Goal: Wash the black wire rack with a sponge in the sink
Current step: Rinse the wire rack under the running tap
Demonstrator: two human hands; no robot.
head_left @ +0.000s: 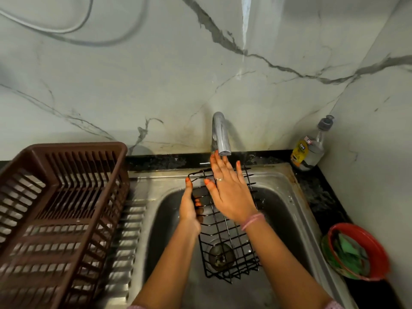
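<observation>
Gripping rack [225, 233], left hand [189, 208] (right flat).

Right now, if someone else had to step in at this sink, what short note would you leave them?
Left hand: grip on the left edge of the black wire rack, holding it tilted in the sink.
Right hand: open, flat over the rack under the tap, which is running thinly.
Sponge: green pads sit in the red bowl on the right counter; neither hand holds one.
Done: rack is in the sink, being rinsed.
Left: whether it was scrubbed, I cannot tell. Brown basket waits on the left.
</observation>
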